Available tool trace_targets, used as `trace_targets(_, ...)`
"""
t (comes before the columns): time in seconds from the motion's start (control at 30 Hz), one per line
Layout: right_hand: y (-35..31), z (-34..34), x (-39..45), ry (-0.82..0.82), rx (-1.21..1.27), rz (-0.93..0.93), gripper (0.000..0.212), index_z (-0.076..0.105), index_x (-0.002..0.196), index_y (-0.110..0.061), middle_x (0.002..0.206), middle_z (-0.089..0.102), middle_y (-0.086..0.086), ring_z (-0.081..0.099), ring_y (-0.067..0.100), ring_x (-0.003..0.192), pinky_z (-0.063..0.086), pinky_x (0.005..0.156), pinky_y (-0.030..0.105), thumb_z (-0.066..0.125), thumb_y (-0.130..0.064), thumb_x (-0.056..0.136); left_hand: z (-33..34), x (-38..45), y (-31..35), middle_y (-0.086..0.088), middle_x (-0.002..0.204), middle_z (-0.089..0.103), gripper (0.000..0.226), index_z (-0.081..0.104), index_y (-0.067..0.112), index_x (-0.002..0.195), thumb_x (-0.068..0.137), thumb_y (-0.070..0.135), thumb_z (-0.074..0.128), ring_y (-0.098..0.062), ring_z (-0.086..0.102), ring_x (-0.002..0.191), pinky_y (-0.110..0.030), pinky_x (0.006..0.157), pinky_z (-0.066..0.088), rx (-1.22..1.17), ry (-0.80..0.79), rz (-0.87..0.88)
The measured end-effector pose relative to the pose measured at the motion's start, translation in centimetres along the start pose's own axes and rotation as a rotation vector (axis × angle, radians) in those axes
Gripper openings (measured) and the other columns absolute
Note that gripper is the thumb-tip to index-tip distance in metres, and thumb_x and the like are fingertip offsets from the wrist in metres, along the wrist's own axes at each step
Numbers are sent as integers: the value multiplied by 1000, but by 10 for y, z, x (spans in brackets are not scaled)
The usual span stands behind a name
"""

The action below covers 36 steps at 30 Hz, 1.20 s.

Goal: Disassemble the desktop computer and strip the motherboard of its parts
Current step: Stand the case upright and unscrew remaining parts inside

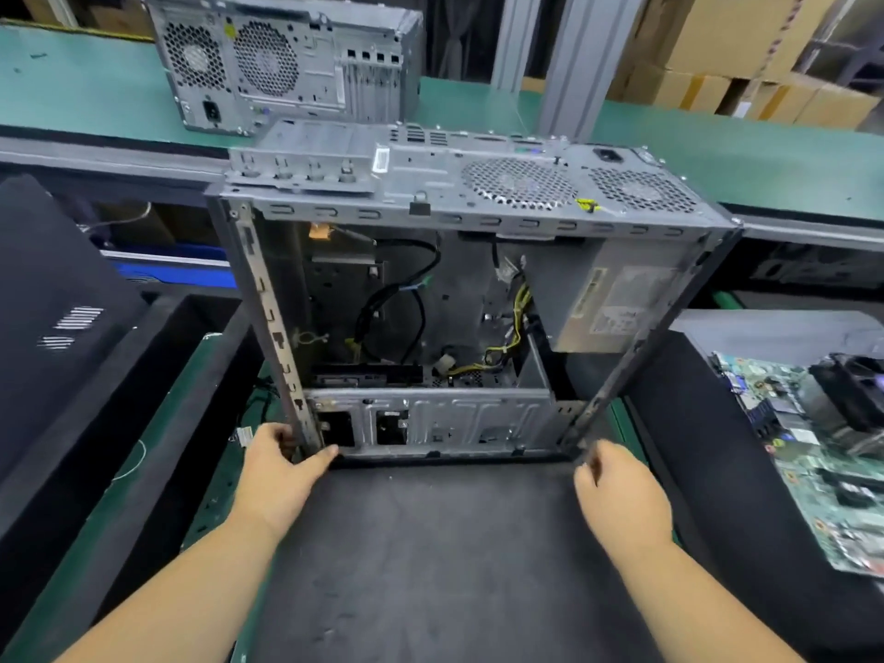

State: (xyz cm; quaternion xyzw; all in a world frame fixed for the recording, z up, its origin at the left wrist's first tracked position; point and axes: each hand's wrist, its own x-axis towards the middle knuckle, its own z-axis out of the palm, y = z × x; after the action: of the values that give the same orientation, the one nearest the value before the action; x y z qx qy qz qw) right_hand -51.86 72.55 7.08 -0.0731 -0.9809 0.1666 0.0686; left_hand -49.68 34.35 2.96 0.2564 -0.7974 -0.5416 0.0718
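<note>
I count 2 computer cases: 1 open case (459, 299) at the middle of the black mat (430, 567), and 1 closed case (282, 59) on the green bench (86, 83) at the far left. I see 2 round fan grilles (519, 184) on the open case's rear panel and 2 on the closed one. 1 motherboard (823, 452) lies at the right edge. 2 hands are in view, my left hand (280, 471) and my right hand (622, 495). The stacked cardboard boxes (717, 35) at the far right number at least 4.

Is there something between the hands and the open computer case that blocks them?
Nothing visible blocks them. The left hand already grips the near left corner of the computer case; the right hand is at the near right corner, with only bare black mat between.
</note>
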Motion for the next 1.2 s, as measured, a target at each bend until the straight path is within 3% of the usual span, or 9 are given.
trace_targets(0.03, 6, 0, -1, -32, -93, 45, 8, 49, 88, -22, 93, 54, -3, 53, 22, 86, 41, 62, 33, 56, -27, 89, 3, -2, 0, -2, 92, 61, 42, 47, 25, 90, 70, 35, 83, -13, 59, 77, -26, 64, 44, 39, 58, -14)
trace_targets(0.1, 19, 2, -1, -154, -272, 150, 31, 45, 111, -15, 115, 51, 5, 52, 27, 105, 41, 71, 35, 58, -30, 87, 8, -4, 1, -5, 81, 57, 40, 43, 21, 82, 74, 36, 80, -17, 51, 64, -28, 55, 40, 96, 119, -31)
trace_targets(0.2, 32, 3, -6, -325, -325, 276, 42, 38, 117, -11, 125, 49, 10, 51, 30, 113, 39, 75, 35, 57, -35, 89, 11, -7, 10, -7, 78, 56, 38, 43, 16, 82, 77, 36, 75, -18, 48, 60, -31, 54, 38, 127, 161, -47)
trace_targets(0.33, 36, 5, -12, -368, -359, 302, 29, 38, 121, -8, 127, 51, 11, 54, 30, 115, 44, 85, 36, 44, -22, 96, 15, -12, 18, -2, 72, 51, 36, 41, 16, 80, 80, 36, 71, -18, 44, 57, -31, 51, 34, 136, 213, -63)
trace_targets(0.57, 0, -48, -19, -385, -273, 183, 25, 52, 113, -13, 115, 59, 10, 59, 31, 103, 39, 73, 33, 48, -31, 96, 19, -20, 4, -4, 72, 61, 22, 54, 17, 77, 79, 37, 65, -24, 56, 66, -32, 58, 40, 317, 53, -221)
trace_targets(0.73, -52, -102, -22, -517, 154, 68, 7, 62, 90, -27, 70, 61, -7, 51, 11, 54, 38, 54, 25, 64, -32, 85, 28, -24, 15, 1, 68, 70, 29, 70, 14, 67, 84, 37, 64, -20, 64, 75, -32, 71, 48, 240, -160, -205)
trace_targets(0.93, -119, -121, -20, -254, 481, -118, 15, 57, 86, -32, 78, 66, -11, 52, 1, 49, 43, 51, 23, 70, -34, 80, 20, -45, 70, 13, 64, 59, 28, 60, 28, 63, 88, 41, 59, -4, 54, 63, -23, 58, 39, 324, -300, 365)
trace_targets(1.1, -158, -105, -7, 62, 291, -337, 10, 61, 97, -27, 96, 63, -10, 55, 11, 80, 44, 65, 28, 65, -24, 89, -1, -50, 117, 19, 86, 53, 10, 57, 35, 88, 88, 25, 58, -2, 52, 79, -11, 67, 40, 323, -264, 801)
trace_targets(1.2, -180, -91, 30, -86, 91, -307, 24, 61, 118, -20, 112, 60, 0, 48, 15, 85, 36, 73, 24, 59, -17, 95, -7, -40, 141, 17, 101, 51, 21, 57, 26, 106, 87, 18, 58, 0, 50, 93, -7, 84, 38, 348, -183, 885)
